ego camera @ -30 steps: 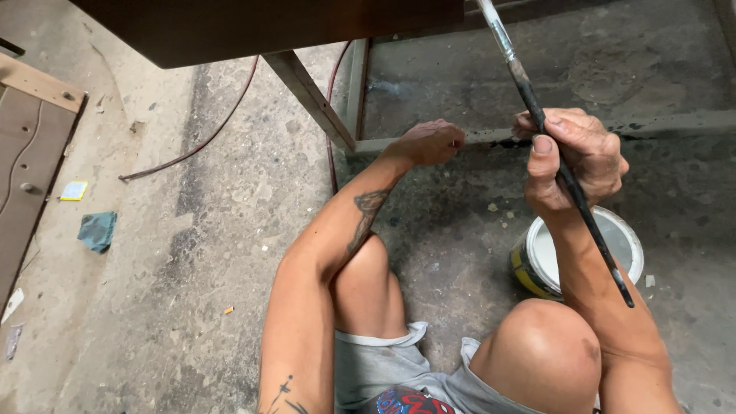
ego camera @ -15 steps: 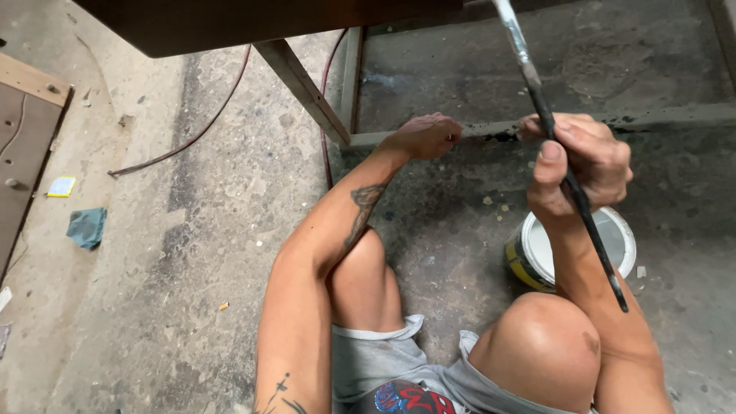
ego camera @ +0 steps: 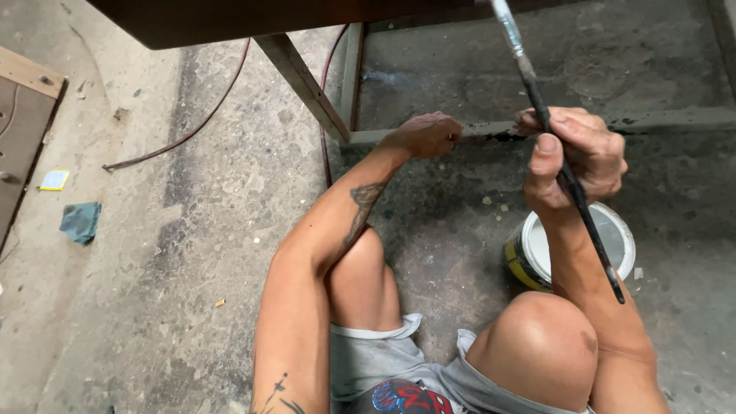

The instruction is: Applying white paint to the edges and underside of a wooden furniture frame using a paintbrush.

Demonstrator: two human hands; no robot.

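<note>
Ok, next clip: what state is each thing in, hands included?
Right hand: closed around the paintbrush, bristle end pointing up.
Paintbrush: held tilted, dark handle end pointing down over the can.
Left hand: curled grip on the metal frame bar.
Metal frame bar: lying on the floor, dark wet patch between the hands.
Paint can: open, upright on the floor.
Blue rag: crumpled on the floor.

Open floor: bare grey concrete floor [ego camera: 176, 253] lay free toward its left edge.
Obstacles: grey metal frame bar [ego camera: 303, 80]; white round paint can [ego camera: 571, 245] beside the knee.
</note>
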